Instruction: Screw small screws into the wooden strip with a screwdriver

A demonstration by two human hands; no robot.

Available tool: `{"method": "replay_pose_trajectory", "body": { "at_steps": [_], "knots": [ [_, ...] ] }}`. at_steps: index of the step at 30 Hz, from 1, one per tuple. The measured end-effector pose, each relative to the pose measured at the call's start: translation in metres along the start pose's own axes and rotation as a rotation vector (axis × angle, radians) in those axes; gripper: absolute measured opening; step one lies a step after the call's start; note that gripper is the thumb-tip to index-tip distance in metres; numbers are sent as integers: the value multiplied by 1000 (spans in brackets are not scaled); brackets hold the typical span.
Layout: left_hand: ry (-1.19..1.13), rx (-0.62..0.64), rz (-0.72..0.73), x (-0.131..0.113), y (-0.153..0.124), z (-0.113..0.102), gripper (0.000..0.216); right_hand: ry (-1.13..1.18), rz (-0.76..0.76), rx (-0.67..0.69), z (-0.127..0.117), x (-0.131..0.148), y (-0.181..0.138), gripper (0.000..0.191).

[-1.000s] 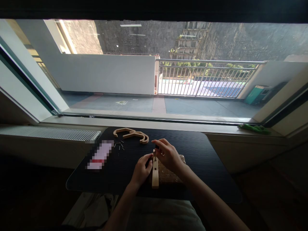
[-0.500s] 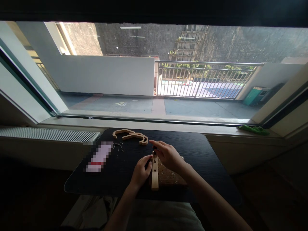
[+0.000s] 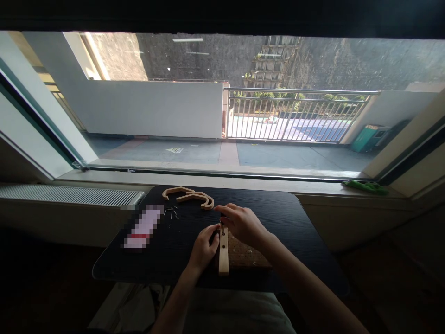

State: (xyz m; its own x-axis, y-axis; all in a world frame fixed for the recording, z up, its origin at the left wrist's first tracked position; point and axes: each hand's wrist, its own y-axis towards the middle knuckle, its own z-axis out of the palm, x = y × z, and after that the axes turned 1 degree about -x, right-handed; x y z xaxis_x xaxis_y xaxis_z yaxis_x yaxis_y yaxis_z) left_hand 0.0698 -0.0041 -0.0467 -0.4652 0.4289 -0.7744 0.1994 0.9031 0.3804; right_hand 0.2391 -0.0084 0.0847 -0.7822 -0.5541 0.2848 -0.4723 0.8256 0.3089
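Observation:
A pale wooden strip (image 3: pixel 224 255) stands on edge along the left side of a brown wooden board (image 3: pixel 247 255) on the black table (image 3: pixel 292 222). My left hand (image 3: pixel 204 248) is closed against the strip's left face, steadying it. My right hand (image 3: pixel 243 224) sits over the strip's far end with fingers curled round something small and dark that I cannot make out. Curved wooden pieces (image 3: pixel 189 196) lie at the table's far edge, with several small dark screws (image 3: pixel 171 212) beside them.
A pale blurred packet (image 3: pixel 143 227) lies on the table's left part. A radiator grille (image 3: pixel 69 194) runs below the window sill on the left. A green cloth (image 3: pixel 366 187) rests on the sill at right. Beyond the window is a balcony with a railing.
My right hand has shifted slightly lower over the strip's far end. My left hand and the strip stay where they were.

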Motion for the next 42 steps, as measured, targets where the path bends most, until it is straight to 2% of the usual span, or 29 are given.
{"method": "replay_pose_trajectory", "body": {
  "at_steps": [5,16,24,42],
  "knots": [
    [-2,5,9,0,0,0,31,-17,-12,12,-3,2,3,32],
    [-1,-5,9,2,0,1,30,-94,-4,94,-17,2,11,4],
    [13,-6,12,4,0,2,30,-120,-33,175,-23,3,16,5],
    [21,18,7,2,0,1,30,-139,-78,217,-22,2,17,10]
  ]
}}
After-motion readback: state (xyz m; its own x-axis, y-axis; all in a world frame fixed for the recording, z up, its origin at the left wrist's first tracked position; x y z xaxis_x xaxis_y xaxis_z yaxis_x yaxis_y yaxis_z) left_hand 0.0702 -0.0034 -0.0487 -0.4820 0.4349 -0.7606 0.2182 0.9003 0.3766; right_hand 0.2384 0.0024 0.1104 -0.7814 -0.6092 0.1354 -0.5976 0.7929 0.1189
